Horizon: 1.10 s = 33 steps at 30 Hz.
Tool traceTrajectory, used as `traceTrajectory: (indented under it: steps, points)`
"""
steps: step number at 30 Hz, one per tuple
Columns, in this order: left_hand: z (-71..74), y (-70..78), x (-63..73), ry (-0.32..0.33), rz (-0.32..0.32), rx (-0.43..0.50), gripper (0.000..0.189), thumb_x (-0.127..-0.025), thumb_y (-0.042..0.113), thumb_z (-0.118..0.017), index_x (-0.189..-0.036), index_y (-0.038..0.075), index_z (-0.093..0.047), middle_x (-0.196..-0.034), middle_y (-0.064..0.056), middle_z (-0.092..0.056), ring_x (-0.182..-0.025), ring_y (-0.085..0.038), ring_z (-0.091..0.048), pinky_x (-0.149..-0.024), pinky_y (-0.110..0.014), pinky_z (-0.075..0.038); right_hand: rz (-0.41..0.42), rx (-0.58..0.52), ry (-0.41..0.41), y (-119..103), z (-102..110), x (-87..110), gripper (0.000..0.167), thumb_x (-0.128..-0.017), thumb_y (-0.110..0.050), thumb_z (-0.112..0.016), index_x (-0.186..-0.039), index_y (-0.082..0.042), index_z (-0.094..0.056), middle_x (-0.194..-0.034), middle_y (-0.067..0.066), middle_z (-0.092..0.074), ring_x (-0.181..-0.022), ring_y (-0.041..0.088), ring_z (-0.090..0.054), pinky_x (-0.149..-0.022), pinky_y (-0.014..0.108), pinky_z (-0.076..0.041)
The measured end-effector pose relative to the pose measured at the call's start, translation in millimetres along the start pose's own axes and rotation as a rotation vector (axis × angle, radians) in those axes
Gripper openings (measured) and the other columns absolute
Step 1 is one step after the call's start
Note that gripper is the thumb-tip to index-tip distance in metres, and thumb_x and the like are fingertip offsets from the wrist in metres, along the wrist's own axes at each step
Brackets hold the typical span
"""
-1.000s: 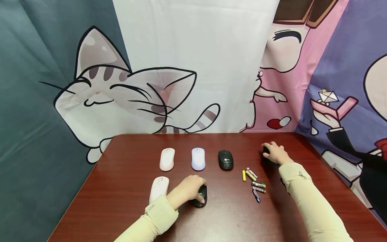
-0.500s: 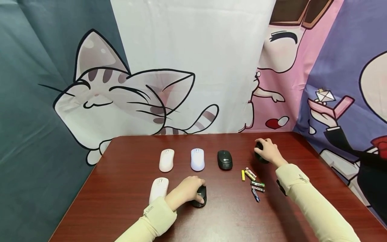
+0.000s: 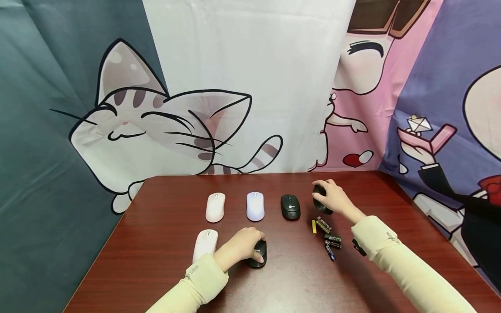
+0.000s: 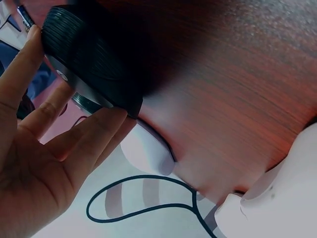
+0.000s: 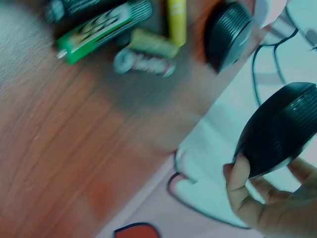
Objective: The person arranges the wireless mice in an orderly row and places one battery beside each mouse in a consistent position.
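Note:
In the head view my left hand [image 3: 242, 247] grips a black computer mouse [image 3: 262, 249] by its sides, at the front middle of the table. The left wrist view shows thumb and fingers spread around the ribbed flanks of this mouse [image 4: 94, 59]. At the back right, my right hand [image 3: 335, 198] holds another black mouse [image 3: 322, 204], tipped at an angle, just beyond several batteries [image 3: 323, 225]. Fingers and thumb pinch that mouse [image 5: 280, 129] by its sides in the right wrist view. A third black mouse [image 3: 290, 207] lies just left of it.
A white mouse [image 3: 215, 207] and a pale lilac mouse [image 3: 255, 206] continue the back row leftward. Another white mouse [image 3: 205, 243] lies beside my left wrist. More batteries [image 3: 332, 241] lie right of centre on the brown table [image 3: 148, 243]. A printed cloth [image 3: 250, 56] hangs behind.
My right hand has carried its black mouse leftward along the back of the table, toward the black mouse in the row. The left hand stays on its mouse.

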State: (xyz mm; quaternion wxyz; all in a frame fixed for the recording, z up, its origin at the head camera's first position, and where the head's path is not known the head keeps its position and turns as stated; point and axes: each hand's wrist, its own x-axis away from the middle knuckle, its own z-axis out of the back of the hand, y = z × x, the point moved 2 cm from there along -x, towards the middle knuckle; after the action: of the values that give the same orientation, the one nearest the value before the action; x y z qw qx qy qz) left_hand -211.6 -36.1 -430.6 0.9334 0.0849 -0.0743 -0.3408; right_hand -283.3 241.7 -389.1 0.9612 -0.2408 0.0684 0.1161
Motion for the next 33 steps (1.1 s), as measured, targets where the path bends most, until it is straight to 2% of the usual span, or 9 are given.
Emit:
traceTrajectory:
  steps: [4, 10, 16, 20, 26, 33]
  points:
    - [-2.2, -1.7, -1.8, 0.001, -0.005, -0.006, 0.047, -0.067, 0.033, -0.083, -0.106, 0.011, -0.068, -0.098, -0.003, -0.068, -0.095, -0.02, -0.062, -0.084, -0.03, -0.048, 0.006, 0.014, 0.01, -14.6, -2.3, 3.9, 0.038, -0.085, -0.019, -0.059, -0.119, -0.003, -0.06, -0.111, 0.028, -0.054, -0.086, 0.039, -0.06, -0.076, 0.053, -0.049]
    - [-2.1, -1.5, -1.2, 0.013, -0.027, -0.011, 0.047, -0.066, 0.032, -0.084, -0.105, 0.01, -0.068, -0.097, -0.004, -0.069, -0.094, -0.02, -0.062, -0.083, -0.029, -0.048, 0.023, 0.022, -0.033, -28.8, -10.2, 11.1, 0.037, -0.085, -0.021, -0.061, -0.118, -0.005, -0.062, -0.112, 0.026, -0.054, -0.081, 0.033, -0.06, -0.071, 0.048, -0.05]
    - [-0.3, -0.4, -0.8, 0.02, -0.033, -0.013, 0.047, -0.065, 0.032, -0.085, -0.104, 0.01, -0.069, -0.097, -0.003, -0.069, -0.094, -0.019, -0.063, -0.081, -0.028, -0.049, 0.031, 0.034, -0.033, -37.9, -21.9, 18.8, 0.036, -0.083, -0.021, -0.063, -0.116, -0.007, -0.061, -0.113, 0.025, -0.052, -0.085, 0.039, -0.056, -0.067, 0.048, -0.048]
    - [-1.9, -2.3, -1.9, 0.009, -0.017, -0.012, 0.048, -0.065, 0.032, -0.085, -0.104, 0.011, -0.069, -0.097, -0.003, -0.068, -0.093, -0.019, -0.062, -0.082, -0.029, -0.049, 0.019, 0.043, -0.065, -41.8, -36.2, 25.8, 0.038, -0.081, -0.022, -0.063, -0.116, -0.008, -0.06, -0.113, 0.023, -0.05, -0.085, 0.039, -0.052, -0.064, 0.045, -0.047]
    - [-2.9, -2.9, -3.3, 0.003, -0.011, -0.018, 0.048, -0.065, 0.034, -0.085, -0.105, 0.012, -0.069, -0.097, -0.002, -0.068, -0.093, -0.018, -0.061, -0.081, -0.028, -0.049, 0.007, 0.072, -0.114, -46.1, -57.2, 36.8, 0.04, -0.076, -0.022, -0.065, -0.114, -0.01, -0.06, -0.108, 0.02, -0.05, -0.079, 0.035, -0.054, -0.062, 0.043, -0.046]
    - [-2.3, -2.7, -3.9, 0.012, -0.022, -0.02, 0.047, -0.064, 0.033, -0.085, -0.102, 0.012, -0.069, -0.095, -0.002, -0.068, -0.091, -0.018, -0.061, -0.081, -0.028, -0.049, 0.015, 0.105, -0.179, -53.6, -69.6, 48.2, 0.038, -0.075, -0.022, -0.069, -0.11, -0.01, -0.06, -0.102, 0.019, -0.052, -0.074, 0.033, -0.055, -0.061, 0.043, -0.046]
